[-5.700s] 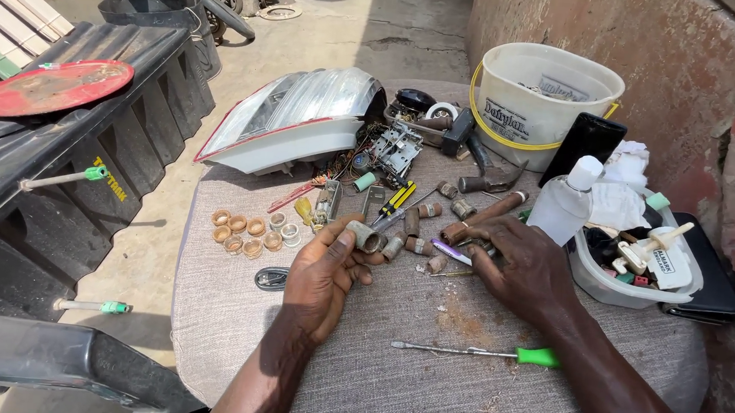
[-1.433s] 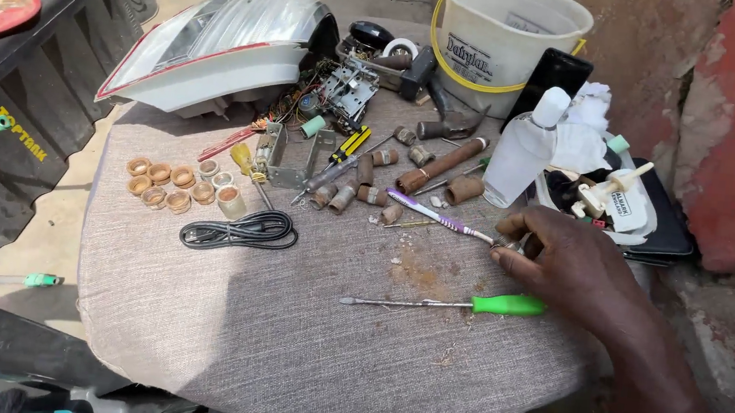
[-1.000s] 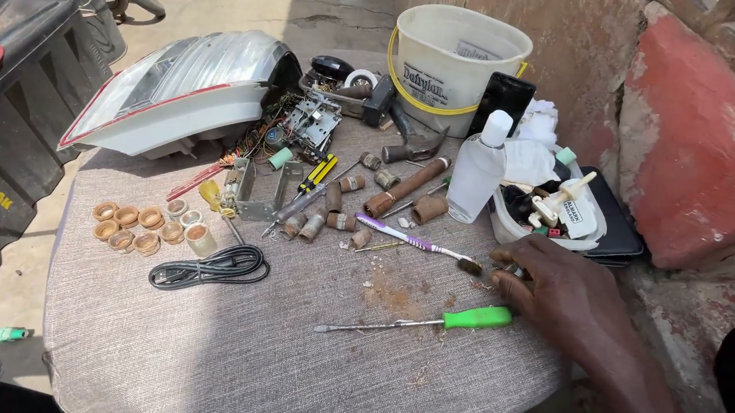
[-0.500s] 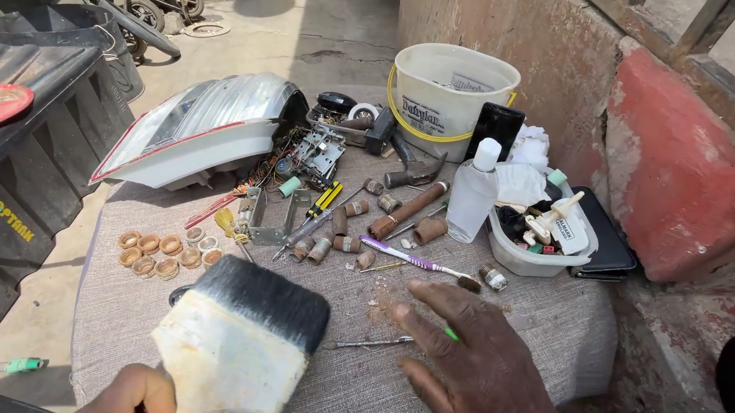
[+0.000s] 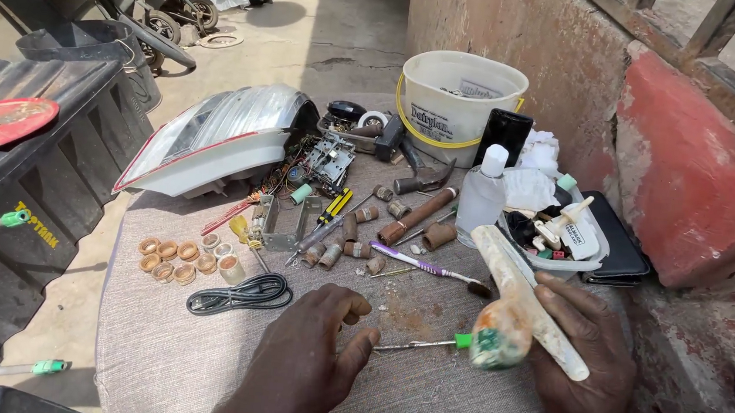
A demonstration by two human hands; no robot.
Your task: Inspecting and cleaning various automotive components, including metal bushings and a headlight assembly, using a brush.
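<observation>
A: What lies at the left edge of the cloth-covered table (image 5: 197, 368)?

B: Two short rows of small brass rings (image 5: 178, 259) near the left edge, and just right of them a coiled black cable (image 5: 240, 293). Behind both, at the far left corner, a car headlamp (image 5: 215, 138) lies on its side, red trim along its lower rim.

A: And toward the middle?

B: The person's left hand (image 5: 308, 355) rests palm down on the cloth near the front edge, fingers loosely curled under, holding nothing. Just to its right lies a thin screwdriver (image 5: 420, 344) with a green handle, its tip near the thumb but apart from it. Farther back sit a metal bracket (image 5: 280, 223), yellow-handled pliers (image 5: 333, 207), rusty bolts and sleeves (image 5: 415, 215), and a purple toothbrush (image 5: 428, 266).

A: What does the other hand hold?

B: The right hand (image 5: 587, 355), near the front right corner, is closed around a worn, pale brush handle (image 5: 525, 297). The handle slants up and back from the fist toward a clear plastic bottle (image 5: 481, 196). A blurred, rounded pale and green shape (image 5: 500, 335) shows beside the fist; what it is cannot be told.

A: And at the right edge?

B: A white tray of small parts (image 5: 568, 240), with a white bucket (image 5: 458, 107) behind it at the far edge
</observation>
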